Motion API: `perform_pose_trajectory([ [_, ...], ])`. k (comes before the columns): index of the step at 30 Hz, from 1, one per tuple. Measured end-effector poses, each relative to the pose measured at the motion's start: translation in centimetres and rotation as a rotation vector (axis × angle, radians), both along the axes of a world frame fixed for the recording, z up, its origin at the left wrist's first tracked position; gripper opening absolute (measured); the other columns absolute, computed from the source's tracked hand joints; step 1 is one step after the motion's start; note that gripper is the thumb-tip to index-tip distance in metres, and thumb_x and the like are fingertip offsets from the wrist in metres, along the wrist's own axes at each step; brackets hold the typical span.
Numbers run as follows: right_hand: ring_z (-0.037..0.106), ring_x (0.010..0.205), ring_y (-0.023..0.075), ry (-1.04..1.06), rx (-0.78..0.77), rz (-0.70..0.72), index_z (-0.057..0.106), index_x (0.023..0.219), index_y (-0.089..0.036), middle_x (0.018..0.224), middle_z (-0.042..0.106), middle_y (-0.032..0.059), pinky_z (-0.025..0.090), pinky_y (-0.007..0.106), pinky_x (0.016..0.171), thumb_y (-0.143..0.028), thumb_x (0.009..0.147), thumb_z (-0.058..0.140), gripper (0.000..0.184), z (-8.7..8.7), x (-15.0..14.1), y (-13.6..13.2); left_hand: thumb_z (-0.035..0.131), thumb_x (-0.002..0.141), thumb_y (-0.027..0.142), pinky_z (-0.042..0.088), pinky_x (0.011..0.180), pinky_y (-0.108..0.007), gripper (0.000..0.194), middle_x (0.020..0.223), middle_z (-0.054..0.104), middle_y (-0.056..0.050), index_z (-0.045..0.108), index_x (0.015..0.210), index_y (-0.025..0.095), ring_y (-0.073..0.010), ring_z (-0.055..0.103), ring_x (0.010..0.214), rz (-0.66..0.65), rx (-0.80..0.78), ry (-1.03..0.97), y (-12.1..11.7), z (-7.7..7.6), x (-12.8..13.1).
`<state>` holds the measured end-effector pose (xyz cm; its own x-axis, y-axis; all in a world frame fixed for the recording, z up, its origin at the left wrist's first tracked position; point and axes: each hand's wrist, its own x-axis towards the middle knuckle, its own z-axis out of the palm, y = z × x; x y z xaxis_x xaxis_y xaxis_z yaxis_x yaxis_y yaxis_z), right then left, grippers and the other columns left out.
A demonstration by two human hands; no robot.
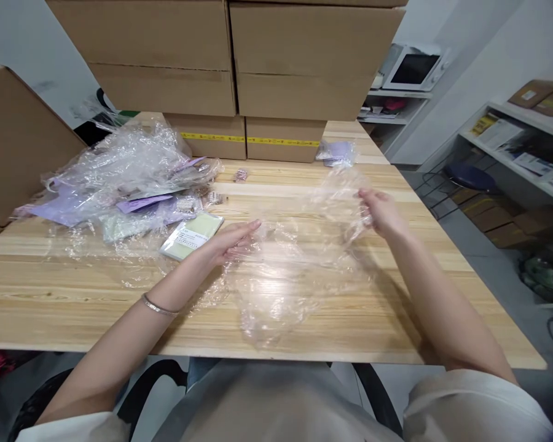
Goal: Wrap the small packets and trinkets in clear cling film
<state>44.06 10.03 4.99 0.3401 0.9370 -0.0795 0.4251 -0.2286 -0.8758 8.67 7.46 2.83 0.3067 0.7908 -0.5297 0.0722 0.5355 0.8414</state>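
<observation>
A clear, crinkled plastic bag (299,258) is stretched between my hands above the wooden table, blurred in places. My left hand (237,239) pinches its left side. On the right, my right hand (380,212) grips the upper edge with closed fingers. Just left of my left hand lies a pale green packet (194,233) with a white printed label. Beyond it a large heap of clear plastic bags (133,153) is mixed with purple cards (67,205) and other thin packets.
Stacked cardboard boxes (281,61) stand along the back, and another box (23,147) at the left. A small purple bagged packet (338,152) lies at the back right, a tiny pink packet (240,175) near the middle. Shelves, a microwave (412,67) and a stool (470,175) are beyond the table (96,313).
</observation>
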Motion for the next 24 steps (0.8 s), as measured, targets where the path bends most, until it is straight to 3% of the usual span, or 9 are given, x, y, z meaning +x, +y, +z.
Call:
perform_pose_trajectory([
  [3, 0.024, 0.038, 0.0078, -0.048, -0.148, -0.092, 0.049, 0.068, -0.022, 0.048, 0.030, -0.0087, 0.024, 0.023, 0.040, -0.029, 0.091, 0.053, 0.024, 0.4, 4.0, 0.8, 0.086, 0.066, 0.044, 0.016, 0.036, -0.018, 0.039, 0.048, 0.042, 0.009, 0.064, 0.084, 0.018, -0.0030, 0.029, 0.034, -0.143, 0.135, 0.075, 1.2, 0.1, -1.8],
  [6, 0.049, 0.051, 0.0163, -0.205, -0.204, -0.164, 0.058, 0.073, -0.018, 0.056, 0.049, 0.0024, 0.037, 0.030, 0.050, -0.026, 0.084, 0.061, 0.014, 0.0, 6.3, -0.6, 0.083, 0.070, 0.042, 0.018, 0.036, -0.019, 0.035, 0.053, 0.048, 0.007, 0.061, 0.082, 0.018, -0.0035, 0.031, 0.036, -0.083, 0.284, 0.176, 2.5, -0.3, -1.9],
  [8, 0.063, 0.087, 0.0308, -0.367, -0.150, -0.240, 0.065, 0.098, -0.012, 0.088, 0.065, 0.0197, 0.047, 0.042, 0.071, -0.027, 0.083, 0.064, 0.022, -0.5, 5.9, -2.1, 0.074, 0.079, 0.046, 0.023, 0.036, -0.020, 0.033, 0.055, 0.049, 0.005, 0.057, 0.076, 0.018, -0.0051, 0.035, 0.036, -0.001, 0.342, 0.264, 3.3, -0.9, -0.9],
  [10, 0.052, 0.122, 0.0403, -0.567, 0.011, -0.219, 0.057, 0.127, -0.007, 0.126, 0.056, 0.0290, 0.042, 0.053, 0.094, -0.031, 0.087, 0.058, 0.047, -1.1, 3.9, -3.5, 0.065, 0.086, 0.048, 0.031, 0.038, -0.021, 0.034, 0.057, 0.051, 0.003, 0.055, 0.074, 0.018, -0.0072, 0.041, 0.038, 0.030, 0.379, 0.313, 4.1, -1.5, 0.7],
  [13, 0.042, 0.137, 0.0375, -0.753, 0.238, 0.155, 0.042, 0.146, -0.011, 0.146, 0.049, 0.0225, 0.034, 0.057, 0.110, -0.041, 0.098, 0.039, 0.057, -2.6, -0.6, -5.1, 0.050, 0.095, 0.046, 0.040, 0.044, -0.023, 0.036, 0.062, 0.055, 0.000, 0.058, 0.075, 0.017, -0.0108, 0.050, 0.044, 0.026, 0.423, 0.352, 5.0, -1.7, 3.2],
  [15, 0.034, 0.145, 0.0321, -0.781, 0.229, 0.470, 0.032, 0.154, -0.025, 0.157, 0.039, 0.0108, 0.029, 0.055, 0.117, -0.049, 0.101, 0.031, 0.059, -4.3, -3.5, -5.8, 0.038, 0.099, 0.045, 0.044, 0.049, -0.026, 0.041, 0.063, 0.056, -0.002, 0.059, 0.078, 0.016, -0.0144, 0.055, 0.050, 0.049, 0.461, 0.415, 5.2, -1.3, 4.1],
  [17, 0.019, 0.151, 0.0313, -0.837, 0.186, 0.672, 0.024, 0.157, -0.030, 0.164, 0.022, 0.0058, 0.020, 0.057, 0.120, -0.060, 0.098, 0.030, 0.066, -6.0, -5.3, -6.2, 0.037, 0.100, 0.047, 0.048, 0.061, -0.028, 0.042, 0.073, 0.060, -0.006, 0.059, 0.082, 0.017, -0.0192, 0.062, 0.066, 0.092, 0.529, 0.489, 4.8, -0.3, 3.9],
  [21, 0.003, 0.152, 0.0337, -0.922, 0.157, 0.811, 0.020, 0.159, -0.022, 0.165, 0.009, 0.0135, 0.011, 0.059, 0.121, -0.070, 0.095, 0.030, 0.081, -8.0, -5.7, -5.8, 0.037, 0.099, 0.052, 0.046, 0.088, -0.036, 0.043, 0.109, 0.062, -0.014, 0.062, 0.103, 0.018, -0.0284, 0.060, 0.102, 0.055, 0.876, 0.970, 2.4, 1.7, 0.7],
  [24, 0.002, 0.152, 0.0336, -0.934, 0.194, 0.838, 0.022, 0.159, -0.021, 0.165, 0.010, 0.0152, 0.013, 0.060, 0.120, -0.070, 0.095, 0.031, 0.081, -8.2, -5.2, -5.1, 0.039, 0.096, 0.040, 0.044, 0.091, -0.043, 0.043, 0.118, 0.057, -0.022, 0.059, 0.118, 0.009, -0.0359, 0.056, 0.110, -0.031, 0.879, 1.462, 1.3, 1.9, -3.3],
])
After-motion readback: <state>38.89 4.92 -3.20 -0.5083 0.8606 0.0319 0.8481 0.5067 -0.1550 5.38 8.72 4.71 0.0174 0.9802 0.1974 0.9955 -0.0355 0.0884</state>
